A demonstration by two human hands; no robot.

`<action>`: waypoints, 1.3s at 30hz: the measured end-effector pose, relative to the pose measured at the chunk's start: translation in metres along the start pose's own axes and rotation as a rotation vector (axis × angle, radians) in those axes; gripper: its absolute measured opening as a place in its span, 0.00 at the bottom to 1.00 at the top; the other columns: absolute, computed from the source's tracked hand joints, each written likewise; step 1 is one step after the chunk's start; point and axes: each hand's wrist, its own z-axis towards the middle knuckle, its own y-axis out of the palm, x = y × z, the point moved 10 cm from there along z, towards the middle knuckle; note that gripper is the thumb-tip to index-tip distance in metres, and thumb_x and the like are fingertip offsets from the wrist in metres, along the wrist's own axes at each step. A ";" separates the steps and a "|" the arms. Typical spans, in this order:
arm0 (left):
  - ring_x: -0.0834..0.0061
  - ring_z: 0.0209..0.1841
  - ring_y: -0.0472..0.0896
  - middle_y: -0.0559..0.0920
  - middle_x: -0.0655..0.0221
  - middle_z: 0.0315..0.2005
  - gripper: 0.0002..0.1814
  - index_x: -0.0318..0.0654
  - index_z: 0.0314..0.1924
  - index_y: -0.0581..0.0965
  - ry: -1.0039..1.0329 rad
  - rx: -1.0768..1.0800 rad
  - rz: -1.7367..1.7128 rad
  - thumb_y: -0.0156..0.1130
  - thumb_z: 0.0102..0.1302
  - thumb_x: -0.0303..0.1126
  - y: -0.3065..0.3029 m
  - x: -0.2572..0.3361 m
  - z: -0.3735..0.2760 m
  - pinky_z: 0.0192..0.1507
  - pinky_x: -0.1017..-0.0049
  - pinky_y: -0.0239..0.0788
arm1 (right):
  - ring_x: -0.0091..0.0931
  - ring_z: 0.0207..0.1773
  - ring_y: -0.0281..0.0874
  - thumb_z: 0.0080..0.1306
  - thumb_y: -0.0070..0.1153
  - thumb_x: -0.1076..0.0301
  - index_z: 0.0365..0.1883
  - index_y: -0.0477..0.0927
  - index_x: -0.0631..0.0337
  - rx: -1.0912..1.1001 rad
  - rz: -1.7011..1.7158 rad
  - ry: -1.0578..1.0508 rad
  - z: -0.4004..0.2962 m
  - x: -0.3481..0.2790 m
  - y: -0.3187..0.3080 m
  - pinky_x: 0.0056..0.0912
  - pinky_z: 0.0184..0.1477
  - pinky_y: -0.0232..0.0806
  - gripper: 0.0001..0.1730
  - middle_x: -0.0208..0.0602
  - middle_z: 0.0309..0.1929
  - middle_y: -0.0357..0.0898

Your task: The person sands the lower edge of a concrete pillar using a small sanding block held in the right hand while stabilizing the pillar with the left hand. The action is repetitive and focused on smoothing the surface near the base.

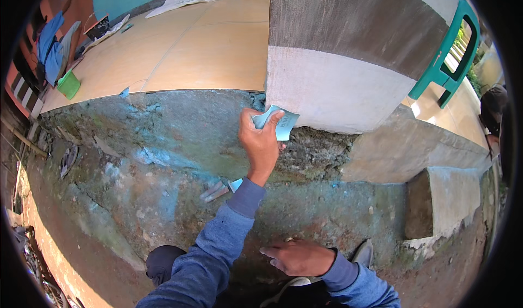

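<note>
My left hand (261,138) grips a bent piece of light blue sandpaper (288,124) between thumb and fingers. The sheet bears print and lies at the lower left corner of the white-painted wall base (327,91), above rough, broken masonry (318,152). Lower down, my right hand (300,257) hangs loosely bent near my knees, with no object visible in it; part of its palm is hidden. Just beyond my left cuff, a greyish elongated object (214,192) and a small light blue piece (235,184) rest on the stained concrete; the cuff partly covers the blue piece.
A tiled floor edge (196,90) runs above the rough plinth. At left, a person in blue (53,50) is near a green bucket (68,85). To the right stand a green plastic chair (445,63) and a concrete block (453,201); another person (494,108) is at the far right.
</note>
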 end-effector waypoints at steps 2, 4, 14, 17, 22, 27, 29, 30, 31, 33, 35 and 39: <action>0.76 0.30 0.69 0.72 0.67 0.25 0.19 0.35 0.30 0.68 0.084 0.030 -0.058 0.74 0.56 0.31 0.006 0.026 0.020 0.33 0.73 0.64 | 0.49 0.49 0.76 0.66 0.48 0.66 0.62 0.67 0.64 -0.009 0.045 -0.024 0.001 0.007 0.012 0.50 0.49 0.69 0.26 0.51 0.53 0.75; 0.75 0.30 0.69 0.72 0.66 0.26 0.19 0.34 0.30 0.68 0.130 0.029 -0.018 0.74 0.55 0.31 0.005 0.029 0.022 0.33 0.72 0.64 | 0.49 0.49 0.76 0.66 0.48 0.66 0.62 0.68 0.64 -0.048 0.066 -0.015 0.003 0.009 0.013 0.50 0.49 0.69 0.26 0.51 0.52 0.75; 0.73 0.30 0.69 0.72 0.65 0.28 0.20 0.35 0.31 0.68 0.170 -0.038 -0.030 0.75 0.53 0.29 0.008 0.028 0.028 0.34 0.72 0.64 | 0.50 0.45 0.77 0.66 0.47 0.67 0.59 0.70 0.68 0.010 0.096 -0.049 0.001 0.006 0.013 0.51 0.47 0.70 0.23 0.54 0.45 0.78; 0.73 0.30 0.69 0.72 0.66 0.27 0.20 0.35 0.31 0.68 0.081 -0.011 0.013 0.76 0.53 0.30 -0.006 -0.020 0.002 0.35 0.72 0.64 | 0.51 0.42 0.78 0.66 0.47 0.67 0.57 0.71 0.68 0.049 0.017 -0.021 0.003 0.007 0.003 0.51 0.45 0.70 0.23 0.55 0.41 0.79; 0.75 0.30 0.68 0.71 0.67 0.26 0.21 0.34 0.32 0.68 0.115 -0.020 0.029 0.76 0.54 0.32 -0.004 0.005 0.016 0.34 0.73 0.63 | 0.50 0.42 0.78 0.66 0.47 0.67 0.57 0.71 0.67 0.170 0.054 -0.096 -0.006 -0.005 -0.006 0.51 0.44 0.71 0.22 0.56 0.40 0.79; 0.73 0.29 0.68 0.71 0.66 0.25 0.20 0.34 0.32 0.68 0.161 -0.023 0.038 0.75 0.55 0.31 -0.007 -0.004 0.008 0.34 0.72 0.64 | 0.49 0.45 0.78 0.66 0.47 0.66 0.58 0.70 0.66 0.017 0.013 -0.010 0.001 0.015 0.010 0.50 0.45 0.71 0.23 0.53 0.46 0.78; 0.73 0.30 0.69 0.70 0.66 0.25 0.20 0.34 0.32 0.68 0.071 -0.082 0.112 0.75 0.54 0.30 -0.010 -0.042 -0.014 0.34 0.72 0.64 | 0.49 0.43 0.78 0.66 0.47 0.67 0.57 0.71 0.67 0.149 -0.002 -0.059 0.000 0.000 -0.012 0.51 0.44 0.71 0.22 0.54 0.42 0.79; 0.71 0.30 0.70 0.70 0.65 0.27 0.20 0.35 0.31 0.68 -0.017 -0.091 -0.012 0.75 0.54 0.30 -0.008 -0.048 -0.013 0.34 0.71 0.64 | 0.50 0.42 0.79 0.66 0.47 0.67 0.57 0.71 0.68 0.213 0.006 -0.071 -0.004 -0.004 -0.018 0.51 0.44 0.71 0.22 0.55 0.40 0.79; 0.71 0.30 0.70 0.70 0.65 0.27 0.20 0.35 0.31 0.68 0.049 -0.081 0.014 0.75 0.53 0.30 -0.007 -0.039 -0.010 0.34 0.71 0.63 | 0.50 0.42 0.79 0.66 0.47 0.67 0.56 0.72 0.68 0.210 0.013 -0.094 -0.004 -0.005 -0.017 0.51 0.44 0.71 0.22 0.55 0.40 0.79; 0.70 0.30 0.69 0.70 0.65 0.28 0.20 0.34 0.31 0.68 0.174 -0.070 0.067 0.75 0.53 0.29 0.001 -0.010 0.004 0.34 0.71 0.63 | 0.50 0.42 0.79 0.66 0.47 0.67 0.56 0.72 0.68 0.206 0.037 -0.136 -0.006 -0.007 -0.013 0.51 0.44 0.71 0.21 0.55 0.39 0.79; 0.70 0.29 0.68 0.71 0.65 0.28 0.20 0.34 0.30 0.68 0.171 -0.067 0.025 0.75 0.53 0.29 0.005 0.005 0.015 0.33 0.71 0.63 | 0.50 0.42 0.78 0.66 0.47 0.67 0.56 0.72 0.68 0.120 0.048 -0.072 -0.001 0.007 -0.001 0.51 0.46 0.70 0.21 0.55 0.38 0.80; 0.69 0.29 0.69 0.71 0.64 0.28 0.19 0.34 0.30 0.68 0.145 -0.029 0.054 0.75 0.52 0.27 -0.009 -0.019 -0.007 0.33 0.70 0.63 | 0.50 0.42 0.78 0.67 0.46 0.67 0.56 0.72 0.68 0.100 0.030 -0.047 0.005 0.015 -0.004 0.51 0.46 0.70 0.22 0.55 0.37 0.80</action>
